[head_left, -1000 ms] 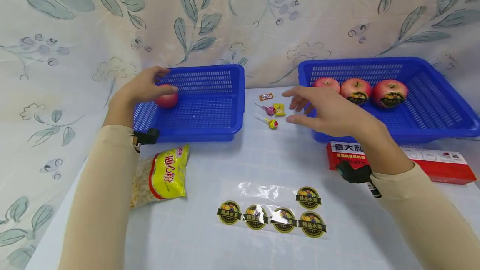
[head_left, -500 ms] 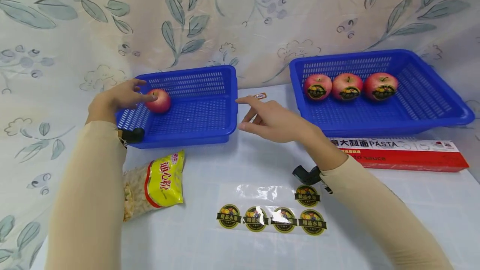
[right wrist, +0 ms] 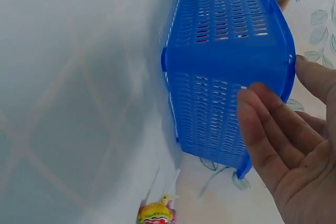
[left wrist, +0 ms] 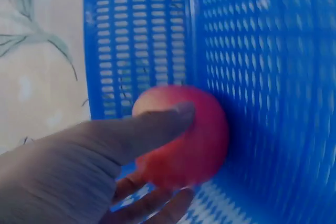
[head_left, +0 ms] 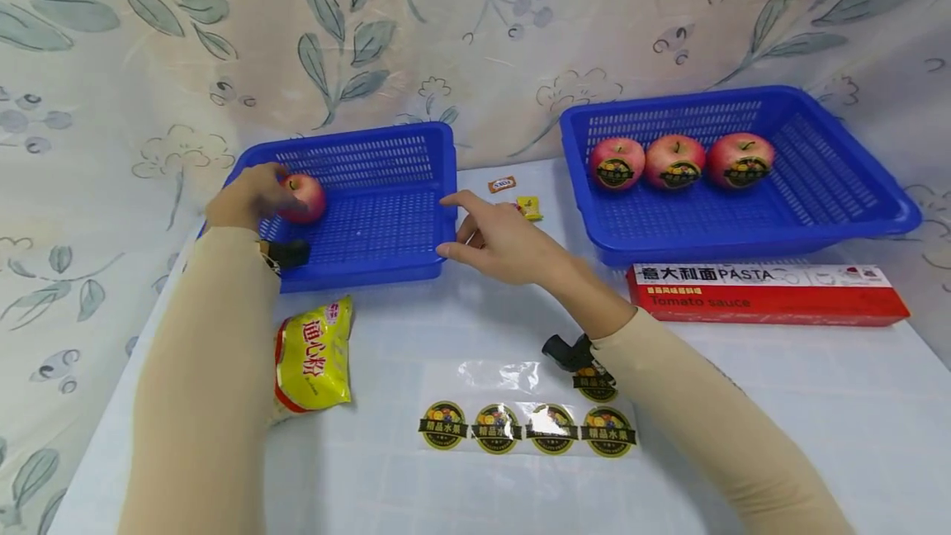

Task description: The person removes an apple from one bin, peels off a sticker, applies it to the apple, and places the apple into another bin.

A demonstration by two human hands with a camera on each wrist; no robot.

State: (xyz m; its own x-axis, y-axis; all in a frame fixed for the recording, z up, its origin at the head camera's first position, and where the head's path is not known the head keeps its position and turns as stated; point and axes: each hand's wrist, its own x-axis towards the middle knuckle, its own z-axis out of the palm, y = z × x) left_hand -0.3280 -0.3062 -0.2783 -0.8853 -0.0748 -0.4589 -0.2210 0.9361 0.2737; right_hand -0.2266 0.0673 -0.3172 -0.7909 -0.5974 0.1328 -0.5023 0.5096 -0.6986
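Observation:
A red apple (head_left: 305,198) sits at the left end of the left blue basket (head_left: 386,225). My left hand (head_left: 248,192) is round it; in the left wrist view the thumb (left wrist: 168,121) lies across the apple and the other fingers curl beneath. My right hand (head_left: 505,238) is at this basket's right end with fingers loosely bent, holding nothing. In the right wrist view a fingertip (right wrist: 304,66) comes right up to the basket's rim (right wrist: 290,59). Partly behind the right hand lie small wrapped candies (head_left: 529,207) and a lollipop (right wrist: 157,211).
The right blue basket (head_left: 832,196) holds three apples (head_left: 674,162) with round stickers. A red pasta box (head_left: 768,300) lies before it. At the front is a sheet of stickers (head_left: 523,428), and a yellow macaroni bag (head_left: 315,357) lies left, partly behind the left sleeve.
My right hand has moved left from the right basket to the left basket's right end. My left hand has come down onto the apple. The head view has shifted somewhat.

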